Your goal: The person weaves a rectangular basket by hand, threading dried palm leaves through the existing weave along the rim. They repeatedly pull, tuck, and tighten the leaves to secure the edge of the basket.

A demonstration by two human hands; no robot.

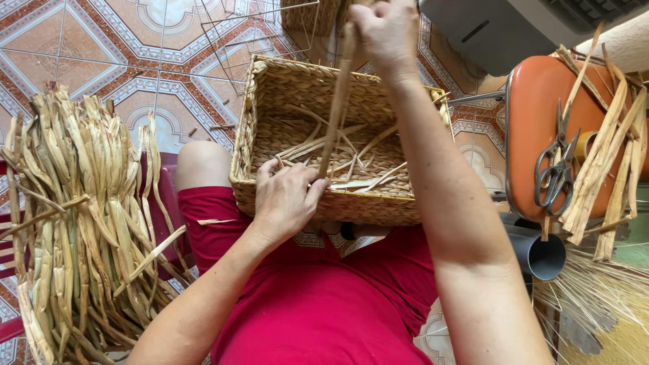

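A rectangular woven basket (297, 88) rests on my lap, with loose dry strips lying inside it. My left hand (287, 199) presses on the basket's near rim and pinches the lower end of a long dried fibre strand (336, 111). My right hand (385, 34) is raised above the far side of the basket, closed around the upper end of the same strand, which is stretched taut between both hands.
A large bundle of dried fibre strips (81, 223) lies to my left on a red seat. An orange stool (537, 135) on the right carries scissors (556, 169) and more strips. A grey pipe (541, 253) sits below it. A wire frame (257, 34) stands on the patterned tile floor.
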